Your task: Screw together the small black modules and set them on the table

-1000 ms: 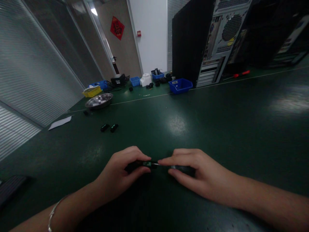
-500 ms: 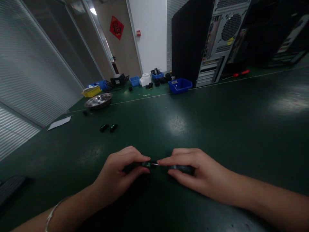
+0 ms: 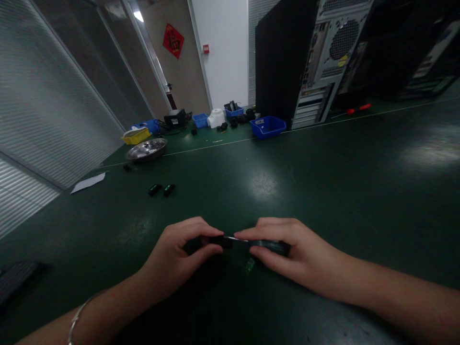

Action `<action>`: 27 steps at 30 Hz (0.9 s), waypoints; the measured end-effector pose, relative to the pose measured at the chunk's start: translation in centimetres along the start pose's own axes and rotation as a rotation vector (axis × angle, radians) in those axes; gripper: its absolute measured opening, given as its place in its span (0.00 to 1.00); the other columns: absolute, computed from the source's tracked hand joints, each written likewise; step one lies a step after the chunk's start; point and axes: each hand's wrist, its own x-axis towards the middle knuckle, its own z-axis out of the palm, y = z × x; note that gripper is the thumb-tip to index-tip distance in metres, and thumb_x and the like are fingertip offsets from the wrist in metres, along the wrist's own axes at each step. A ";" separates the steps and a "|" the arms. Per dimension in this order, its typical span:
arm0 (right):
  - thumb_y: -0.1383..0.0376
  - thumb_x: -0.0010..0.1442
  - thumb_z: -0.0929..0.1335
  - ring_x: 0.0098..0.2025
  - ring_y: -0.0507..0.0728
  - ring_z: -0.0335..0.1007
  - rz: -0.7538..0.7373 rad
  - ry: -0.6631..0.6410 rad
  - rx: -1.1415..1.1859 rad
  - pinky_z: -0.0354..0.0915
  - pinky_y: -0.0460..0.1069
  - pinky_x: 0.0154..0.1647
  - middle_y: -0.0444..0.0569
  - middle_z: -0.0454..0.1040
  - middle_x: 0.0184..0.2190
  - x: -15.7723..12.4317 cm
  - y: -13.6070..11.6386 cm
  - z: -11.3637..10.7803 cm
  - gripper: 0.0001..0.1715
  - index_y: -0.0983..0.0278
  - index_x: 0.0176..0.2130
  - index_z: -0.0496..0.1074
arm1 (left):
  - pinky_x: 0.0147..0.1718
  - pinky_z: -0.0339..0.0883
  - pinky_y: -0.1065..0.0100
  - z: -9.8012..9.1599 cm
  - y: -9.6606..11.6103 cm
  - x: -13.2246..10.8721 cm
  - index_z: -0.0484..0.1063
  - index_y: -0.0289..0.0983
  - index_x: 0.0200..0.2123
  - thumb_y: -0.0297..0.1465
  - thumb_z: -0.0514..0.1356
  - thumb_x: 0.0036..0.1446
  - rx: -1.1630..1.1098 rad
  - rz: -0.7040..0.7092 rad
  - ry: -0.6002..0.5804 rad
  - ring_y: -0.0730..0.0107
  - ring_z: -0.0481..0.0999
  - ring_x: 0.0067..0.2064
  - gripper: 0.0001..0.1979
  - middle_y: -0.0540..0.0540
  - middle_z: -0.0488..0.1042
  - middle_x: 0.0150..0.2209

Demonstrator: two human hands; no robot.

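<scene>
My left hand [image 3: 190,247] pinches a small black plastic case [image 3: 225,241] between thumb and fingers. My right hand [image 3: 287,242] grips a screwdriver [image 3: 269,246] by its dark handle, forefinger laid along the thin metal shaft. The shaft's tip meets the upper edge of the case, or lies very close to it. A small green circuit board [image 3: 250,265] is just below my right thumb, apart from the case. Farther off on the left lie two small black pieces with green boards [image 3: 155,189], side by side. Most of the case is hidden by my left fingers.
On the green table [image 3: 215,191] a metal bowl [image 3: 146,149] stands at the back left, near a yellow tray [image 3: 136,136]. A blue bin [image 3: 268,127] sits beside a tall computer case [image 3: 283,62]. A keyboard [image 3: 17,282] lies at the left edge.
The green circuit board has come out of the black case in my left hand and is now below my right thumb. The screwdriver is tilted slightly more; both hands have barely moved.
</scene>
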 end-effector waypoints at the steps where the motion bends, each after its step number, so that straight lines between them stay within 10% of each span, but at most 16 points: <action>1: 0.69 0.67 0.67 0.38 0.53 0.74 0.006 0.010 0.001 0.67 0.45 0.39 0.47 0.78 0.39 0.0 0.0 0.0 0.17 0.59 0.54 0.75 | 0.36 0.69 0.68 0.0 0.0 0.0 0.78 0.40 0.44 0.26 0.64 0.61 0.017 -0.004 -0.003 0.66 0.77 0.37 0.08 0.48 0.78 0.36; 6: 0.65 0.70 0.64 0.50 0.57 0.72 0.044 0.180 0.009 0.67 0.50 0.51 0.49 0.75 0.49 -0.1 0.0 -0.1 0.16 0.59 0.56 0.69 | 0.40 0.70 0.66 0.0 0.1 0.1 0.76 0.39 0.46 0.26 0.63 0.62 0.046 0.004 -0.065 0.65 0.77 0.41 0.09 0.46 0.78 0.40; 11: 0.71 0.67 0.62 0.39 0.55 0.70 0.045 0.254 0.002 0.67 0.49 0.40 0.47 0.71 0.39 -0.1 0.0 -0.1 0.09 0.61 0.46 0.64 | 0.43 0.71 0.64 0.1 0.4 0.1 0.75 0.39 0.49 0.25 0.62 0.63 0.030 0.041 -0.135 0.63 0.76 0.44 0.11 0.45 0.77 0.43; 27: 0.71 0.62 0.69 0.39 0.56 0.72 0.042 -0.193 -0.334 0.68 0.50 0.40 0.47 0.72 0.42 -0.3 -0.9 -0.1 0.08 0.62 0.42 0.74 | 0.49 0.68 0.58 0.2 0.3 0.1 0.68 0.39 0.55 0.20 0.56 0.61 0.074 0.071 -0.180 0.60 0.72 0.49 0.20 0.43 0.73 0.49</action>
